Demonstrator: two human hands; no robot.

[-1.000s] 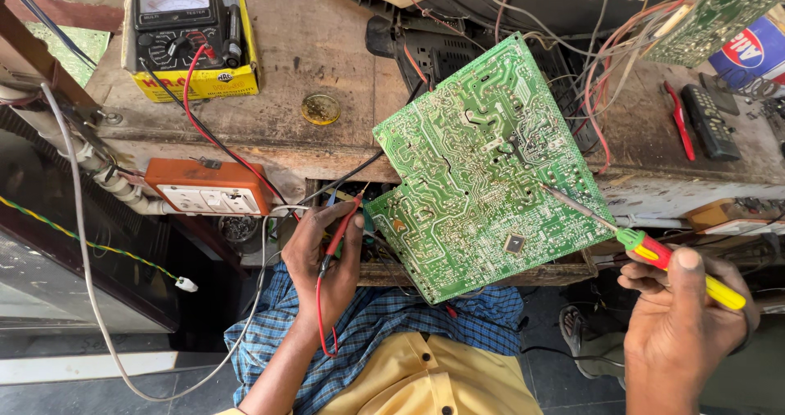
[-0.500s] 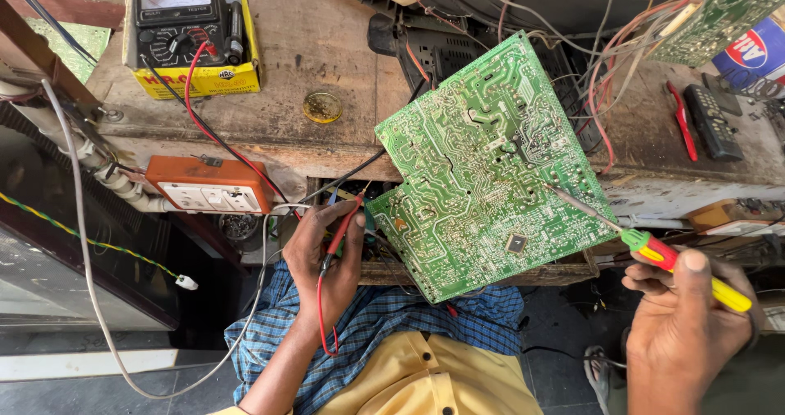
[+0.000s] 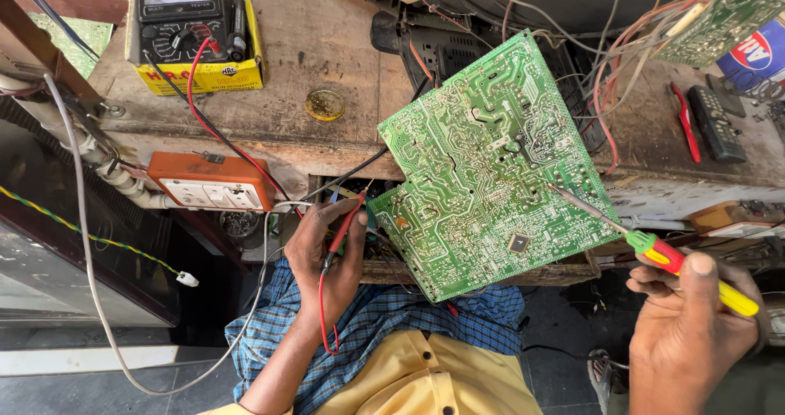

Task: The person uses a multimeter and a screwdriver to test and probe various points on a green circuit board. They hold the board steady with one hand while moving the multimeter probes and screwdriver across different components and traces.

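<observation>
the green circuit board (image 3: 491, 170) stands tilted, solder side up, its lower edge propped at the front lip of the wooden workbench (image 3: 327, 55) and its top leaning back toward a dark chassis full of wires. the left hand (image 3: 325, 255) sits just left of the board's lower corner, fingers curled shut around a red test probe (image 3: 345, 228) whose tip points up toward the board's edge; whether the tip touches the board i cannot tell. a thin red lead (image 3: 321, 317) loops down from the probe across the wrist. the right hand (image 3: 691, 329) is lower right, closed around the yellow and red handle of a screwdriver (image 3: 679, 264), thumb lying along the handle. the slim metal shaft runs up and left, with its tip resting on the board's right portion.

at the back left of the bench an analog multimeter (image 3: 184, 10) sits on a yellow box, red and black leads trailing from it. an orange socket box (image 3: 208, 182) hangs at the bench front. a small round tin (image 3: 325, 104) lies on the bench top. far right lie a red-handled tool (image 3: 685, 121) and a dark remote (image 3: 715, 121).
</observation>
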